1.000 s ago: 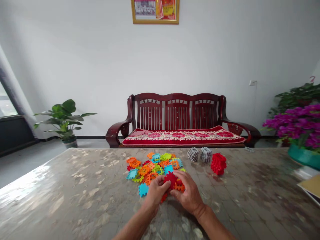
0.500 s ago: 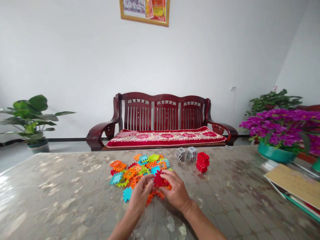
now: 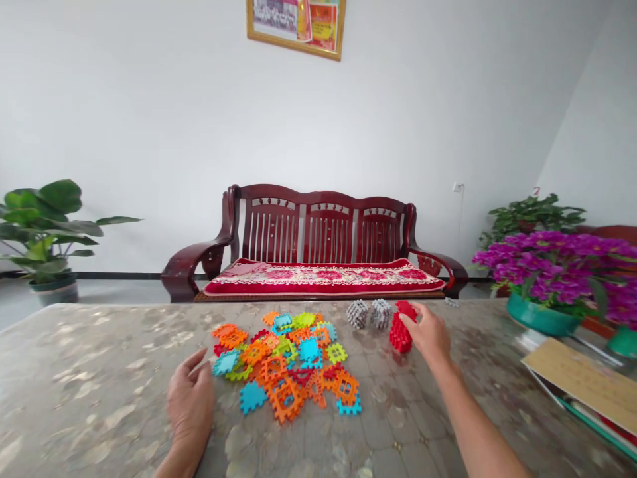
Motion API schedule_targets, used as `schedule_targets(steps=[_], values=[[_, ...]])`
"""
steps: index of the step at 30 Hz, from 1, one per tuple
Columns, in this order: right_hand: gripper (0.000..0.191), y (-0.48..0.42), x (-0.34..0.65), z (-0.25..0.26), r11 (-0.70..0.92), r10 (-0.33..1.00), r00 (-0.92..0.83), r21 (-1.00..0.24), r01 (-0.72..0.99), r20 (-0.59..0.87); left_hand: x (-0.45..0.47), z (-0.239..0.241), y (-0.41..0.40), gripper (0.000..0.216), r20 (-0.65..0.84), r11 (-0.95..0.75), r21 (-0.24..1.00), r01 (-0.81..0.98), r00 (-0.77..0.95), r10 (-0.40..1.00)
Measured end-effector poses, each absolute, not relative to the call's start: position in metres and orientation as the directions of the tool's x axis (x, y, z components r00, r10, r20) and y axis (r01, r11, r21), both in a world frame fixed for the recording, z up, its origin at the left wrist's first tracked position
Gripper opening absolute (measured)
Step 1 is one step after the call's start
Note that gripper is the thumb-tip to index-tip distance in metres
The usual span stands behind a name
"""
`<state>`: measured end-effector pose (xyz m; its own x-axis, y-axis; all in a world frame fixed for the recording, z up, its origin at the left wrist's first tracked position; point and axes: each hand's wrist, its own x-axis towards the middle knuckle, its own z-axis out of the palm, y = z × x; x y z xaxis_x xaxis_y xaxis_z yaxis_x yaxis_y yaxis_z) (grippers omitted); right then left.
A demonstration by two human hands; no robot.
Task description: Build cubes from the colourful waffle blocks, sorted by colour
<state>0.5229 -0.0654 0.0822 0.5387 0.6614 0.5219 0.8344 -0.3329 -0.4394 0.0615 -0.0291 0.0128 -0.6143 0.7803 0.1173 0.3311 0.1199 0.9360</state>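
Observation:
My right hand [image 3: 430,333] pinches a red toothed tile [image 3: 405,309] at the top of a red stack of such tiles [image 3: 400,337]. Just left of that stack stand two grey stacks [image 3: 381,313]. Loosely curled, with a gap between thumb and fingers, my left hand [image 3: 190,397] is over the table and holds nothing. To its right lies a loose pile of interlocking plastic tiles in orange, blue, green and red, including an orange window tile [image 3: 286,400] and a solid blue tile [image 3: 253,396].
The pile and stacks share a patterned grey tabletop [image 3: 114,372]. Purple flowers [image 3: 552,265] in a teal pot and a brown folder [image 3: 582,378] on papers occupy the right side. Beyond the table is a wooden bench [image 3: 303,229] with a red cushion; a potted plant [image 3: 52,226] stands left.
My right hand has carried the red tile from above the pile rightward to the red stack. My left hand has moved left, away from the pile. The view has shifted slightly.

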Motion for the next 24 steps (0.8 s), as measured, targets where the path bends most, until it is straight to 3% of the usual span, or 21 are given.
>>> schedule_targets(steps=[3,8,17,21,24], values=[[0.047,-0.064,0.531,0.088,-0.412,0.702,0.54,-0.352,0.84,0.465,0.065,0.021,-0.029,0.046,0.068,0.148,0.94,0.309,-0.592,0.803],[0.055,-0.061,0.534,0.086,-0.464,0.726,0.568,-0.334,0.82,0.386,0.067,0.028,-0.029,0.042,0.055,0.168,0.934,0.316,-0.592,0.804],[0.054,-0.063,0.529,0.09,-0.464,0.714,0.558,-0.311,0.829,0.423,0.065,0.025,-0.026,0.042,0.037,0.181,0.936,0.301,-0.597,0.801],[0.047,-0.065,0.513,0.091,-0.359,0.709,0.445,-0.263,0.896,0.548,0.063,0.013,-0.02,0.04,0.082,0.135,0.939,0.317,-0.587,0.806],[0.039,-0.058,0.488,0.079,-0.144,0.74,0.284,-0.27,0.952,0.61,0.063,0.002,-0.016,0.037,0.161,0.052,0.935,0.35,-0.551,0.819]])
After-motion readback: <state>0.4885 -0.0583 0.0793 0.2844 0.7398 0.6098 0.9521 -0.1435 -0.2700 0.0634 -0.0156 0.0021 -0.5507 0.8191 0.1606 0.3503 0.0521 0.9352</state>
